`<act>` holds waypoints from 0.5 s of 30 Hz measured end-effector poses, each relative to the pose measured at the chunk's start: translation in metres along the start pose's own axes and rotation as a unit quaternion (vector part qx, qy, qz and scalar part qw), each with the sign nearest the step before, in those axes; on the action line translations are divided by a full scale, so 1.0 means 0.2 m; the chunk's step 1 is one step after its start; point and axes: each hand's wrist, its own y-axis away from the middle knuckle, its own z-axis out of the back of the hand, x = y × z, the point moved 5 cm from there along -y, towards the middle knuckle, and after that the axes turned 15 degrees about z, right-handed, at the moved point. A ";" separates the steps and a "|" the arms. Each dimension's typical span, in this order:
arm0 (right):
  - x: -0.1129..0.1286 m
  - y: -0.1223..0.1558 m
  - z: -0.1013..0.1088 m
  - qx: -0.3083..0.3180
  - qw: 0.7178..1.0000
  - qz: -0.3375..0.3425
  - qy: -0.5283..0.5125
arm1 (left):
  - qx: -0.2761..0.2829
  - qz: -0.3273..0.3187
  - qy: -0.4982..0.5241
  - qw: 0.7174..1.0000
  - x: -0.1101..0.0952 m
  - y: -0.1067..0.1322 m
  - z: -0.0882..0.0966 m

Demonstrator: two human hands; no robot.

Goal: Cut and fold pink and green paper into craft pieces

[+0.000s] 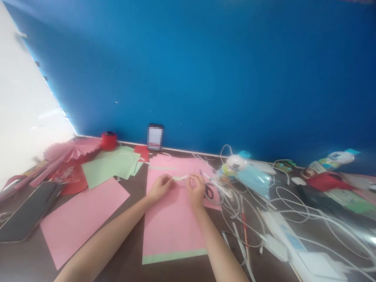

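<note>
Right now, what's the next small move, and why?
I'd probably press the pale strip flat onto the pink paper: the left hand and right hand seem to pinch its ends over that sheet. Whether it touches the paper is too blurred to tell.

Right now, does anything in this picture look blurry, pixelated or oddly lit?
Head view, centre: pale strip between left hand and right hand looks soft; head view, lower right: power strip smeared; head view, back: small upright object coarsely pixelated, its details unreadable; head view, left: white wall washed out; head view, upper right: blue panel darkens.
</note>
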 end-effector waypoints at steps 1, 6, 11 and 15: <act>-0.02 -0.01 0.03 -0.014 1.000 0.005 0.020 | 0.003 0.007 0.014 1.000 0.00 0.00 0.00; -0.14 -0.06 0.23 -0.043 0.986 0.043 0.157 | 0.010 0.011 0.059 0.998 0.02 -0.02 0.01; -0.21 -0.06 0.31 -0.006 0.957 0.035 0.289 | 0.030 0.028 0.085 0.996 0.03 -0.02 0.00; -0.12 -0.06 0.25 0.030 0.962 0.058 0.267 | 0.035 0.027 0.080 0.996 0.01 -0.02 0.00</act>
